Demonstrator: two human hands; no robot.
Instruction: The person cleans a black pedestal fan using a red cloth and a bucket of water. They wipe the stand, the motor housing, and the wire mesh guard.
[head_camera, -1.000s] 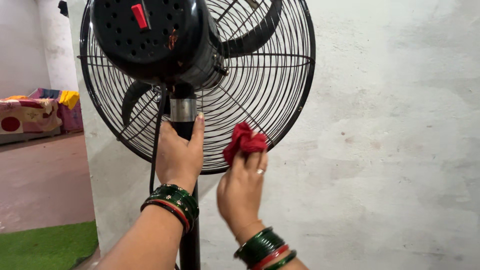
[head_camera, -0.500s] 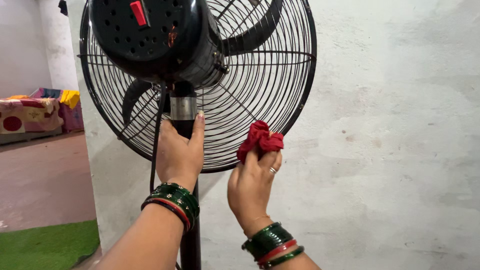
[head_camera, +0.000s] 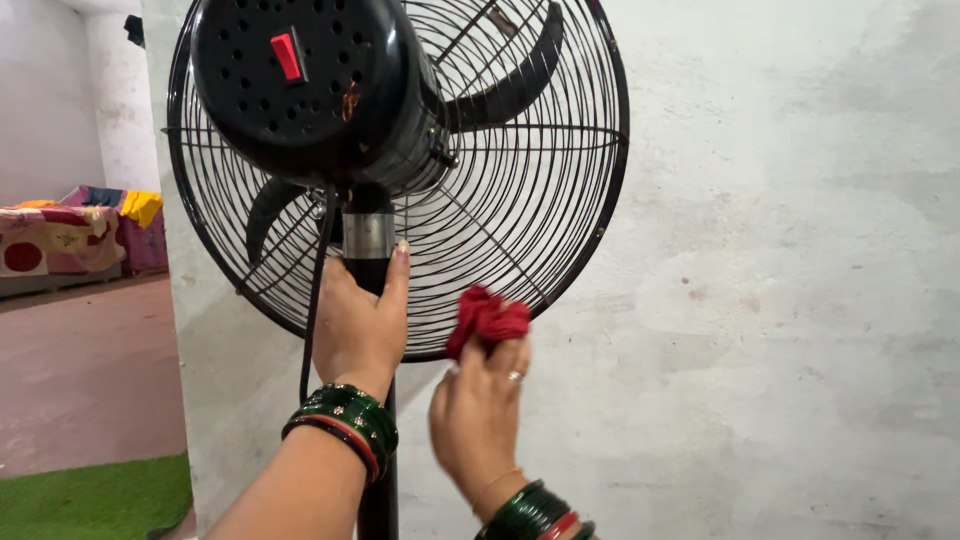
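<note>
A black pedestal fan (head_camera: 300, 90) stands before me, seen from behind, with a round motor housing and a wire cage (head_camera: 540, 200). My left hand (head_camera: 358, 325) grips the fan's black pole (head_camera: 378, 500) just below a silver collar. My right hand (head_camera: 478, 410) is closed around a bunched red cloth (head_camera: 488, 318), which presses against the lower right part of the cage. Green and red bangles sit on both wrists. A black cord (head_camera: 312, 300) hangs down beside the pole.
A rough white wall (head_camera: 780, 280) fills the right side behind the fan. At the left, a doorway opens onto a reddish floor (head_camera: 80, 370), a strip of green turf (head_camera: 90, 495) and a bed with patterned covers (head_camera: 60, 235).
My right hand with the red cloth swung right along the cage's lower rim, then came back left and lower. My left hand kept its grip on the pole.
</note>
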